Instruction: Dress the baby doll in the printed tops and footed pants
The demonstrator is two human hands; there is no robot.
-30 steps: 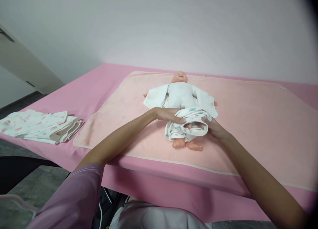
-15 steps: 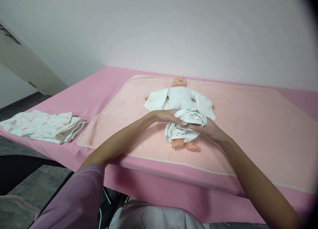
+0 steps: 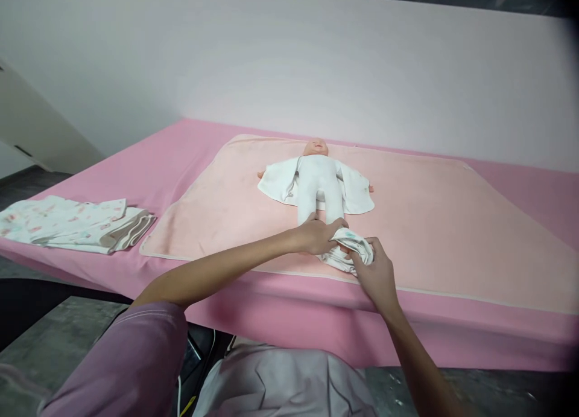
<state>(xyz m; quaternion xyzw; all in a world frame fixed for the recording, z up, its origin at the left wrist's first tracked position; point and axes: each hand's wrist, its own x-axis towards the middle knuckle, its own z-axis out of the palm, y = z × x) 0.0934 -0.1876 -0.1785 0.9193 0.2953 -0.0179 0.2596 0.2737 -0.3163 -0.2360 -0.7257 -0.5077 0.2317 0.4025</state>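
Note:
A baby doll (image 3: 320, 178) lies on its back with its head toward the wall, in an open white jacket (image 3: 357, 189). Its white cloth legs point toward me. Bunched at its feet are white printed baby pants (image 3: 350, 254). My left hand (image 3: 319, 235) is closed at the doll's lower legs, with its fingertips against the edge of the pants. My right hand (image 3: 374, 269) pinches the gathered pants from the right side. Between my hands and the fabric the doll's feet are mostly hidden.
A peach mat (image 3: 434, 224) lies under the doll on a pink-covered table (image 3: 149, 157). Folded printed cloths (image 3: 72, 224) are stacked at the table's left end. Behind stands a white wall (image 3: 271, 61). A dark chair part (image 3: 49, 305) is at lower left.
The pants have moved from the doll's hips and legs down to its feet, baring the white cloth legs. Both my hands have come nearer to me with them. The view has tilted slightly.

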